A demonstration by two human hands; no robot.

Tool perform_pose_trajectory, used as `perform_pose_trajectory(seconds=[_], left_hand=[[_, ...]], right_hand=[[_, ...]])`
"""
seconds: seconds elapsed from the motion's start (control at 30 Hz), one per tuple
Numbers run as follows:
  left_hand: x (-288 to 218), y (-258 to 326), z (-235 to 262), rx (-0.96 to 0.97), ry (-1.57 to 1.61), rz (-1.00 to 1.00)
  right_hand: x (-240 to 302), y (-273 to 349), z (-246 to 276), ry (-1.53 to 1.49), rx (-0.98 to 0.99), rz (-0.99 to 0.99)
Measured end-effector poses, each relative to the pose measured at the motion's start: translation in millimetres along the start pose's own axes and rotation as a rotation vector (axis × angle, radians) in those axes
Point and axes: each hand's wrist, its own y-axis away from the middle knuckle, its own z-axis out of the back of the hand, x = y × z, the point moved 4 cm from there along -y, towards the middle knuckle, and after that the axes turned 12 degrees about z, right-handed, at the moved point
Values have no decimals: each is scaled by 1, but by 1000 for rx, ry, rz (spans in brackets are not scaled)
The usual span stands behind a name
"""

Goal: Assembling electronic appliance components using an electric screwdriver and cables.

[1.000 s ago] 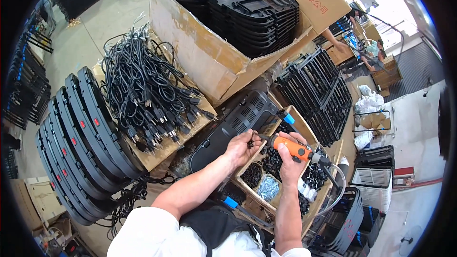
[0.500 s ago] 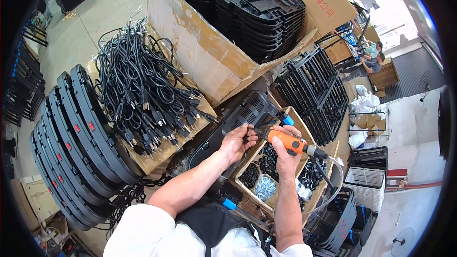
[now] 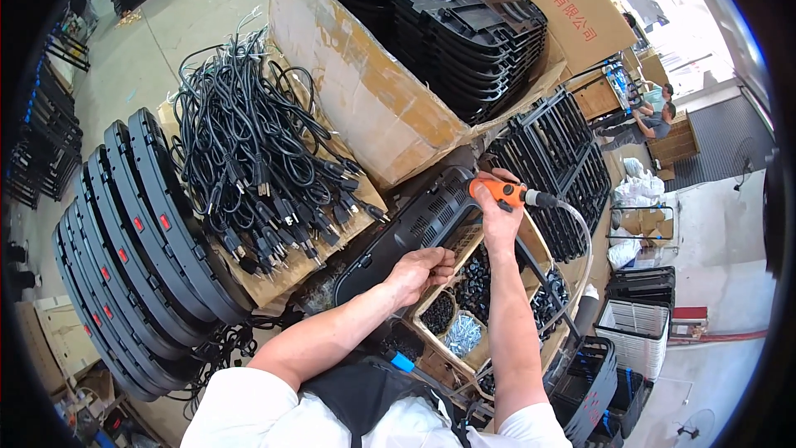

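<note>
My right hand [image 3: 500,222] is wrapped round an orange power screwdriver [image 3: 507,192], held over the far right end of a long black plastic housing [image 3: 435,214] with vent slots. A pale hose runs from the tool's back end. My left hand [image 3: 421,274] is closed, fingertips pinched together, between the housing and a divided parts box [image 3: 424,333]. Whatever those fingers hold is too small to make out. Silver screws [image 3: 463,334], small black screws [image 3: 437,314] and black plastic pieces [image 3: 473,284] fill the box's compartments.
Black power cords [image 3: 257,149] lie heaped on cardboard at left, beside a row of curved black covers [image 3: 166,216]. Beyond stands a large carton [image 3: 365,75] of stacked black panels [image 3: 473,41]. Black frames [image 3: 551,170] lean at right; other people are far right.
My right hand has carried the screwdriver forward and away from my left fingers, toward the housing's far end. My left hand has moved slightly right and nearer to me.
</note>
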Motion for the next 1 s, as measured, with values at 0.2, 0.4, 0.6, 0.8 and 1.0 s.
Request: perform_pose_trajectory(seconds=[0.2, 0.4, 0.6, 0.8, 1.0], left_hand=[[-4, 1, 13, 21, -38, -22], [-1, -8, 20, -65, 18, -72], [-3, -9, 19, -57, 88, -81], [-10, -18, 19, -64, 205, -81], [-19, -31, 16, -62, 301, -103]], right_hand=[[-15, -11, -6, -9, -10, -17], [-19, -14, -9, -16, 7, -25], [-13, -27, -19, 63, 117, -33], [-14, -36, -32, 149, 207, -55], [-27, -37, -26, 215, 209, -21]])
